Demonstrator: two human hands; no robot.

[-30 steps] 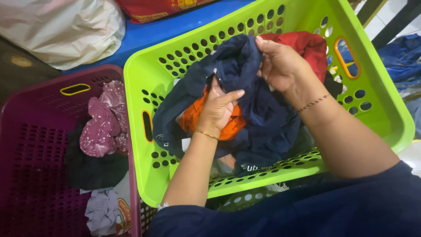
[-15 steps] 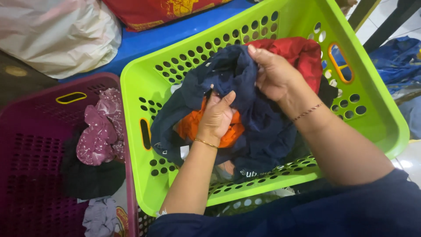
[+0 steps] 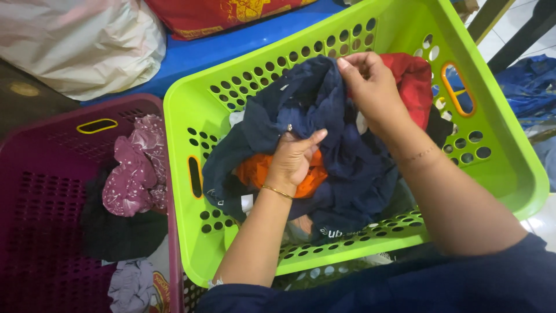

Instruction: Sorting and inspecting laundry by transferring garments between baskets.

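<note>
A dark navy garment (image 3: 347, 168) lies bunched in the lime green perforated basket (image 3: 191, 98). My left hand (image 3: 292, 159) grips a fold of it near the middle, above an orange cloth (image 3: 255, 171). Up at the garment's top edge, my right hand (image 3: 373, 87) pinches the navy fabric, just in front of a red garment (image 3: 414, 78) that rests against the basket's far wall. Both wrists wear thin bracelets.
A maroon perforated basket (image 3: 35, 191) stands to the left, holding a pink spotted cloth (image 3: 130, 171), a black cloth (image 3: 119, 235) and a pale lilac cloth (image 3: 133, 284). Behind are a white bag (image 3: 81, 40), a blue surface (image 3: 231, 40) and blue fabric (image 3: 530, 84) at the right.
My right hand has shifted slightly up and to the right along the navy garment's top edge. My left hand has regripped the fold lower, with the fingers closing over it.
</note>
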